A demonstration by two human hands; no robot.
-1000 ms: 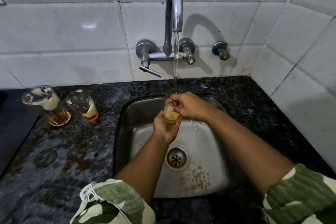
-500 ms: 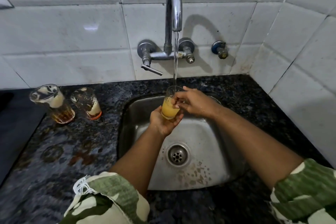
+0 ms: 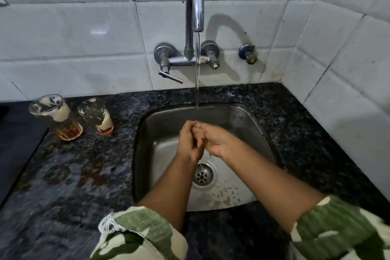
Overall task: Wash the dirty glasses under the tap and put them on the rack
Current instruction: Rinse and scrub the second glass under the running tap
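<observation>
While water runs, both hands' fingers (image 3: 195,133) interlock.

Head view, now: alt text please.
Left hand and right hand meet over the steel sink beneath the running tap; any glass between them is hidden. Two dirty glasses stand on the dark counter to the left.

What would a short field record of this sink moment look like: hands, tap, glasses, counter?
left hand: over the sink, pressed against the right hand under the stream
held glass: hidden; cannot tell if one is gripped
tap: running
tall glass: upright on counter, brown liquid at bottom
short glass: upright beside it, foam residue
rack: not in view
</observation>
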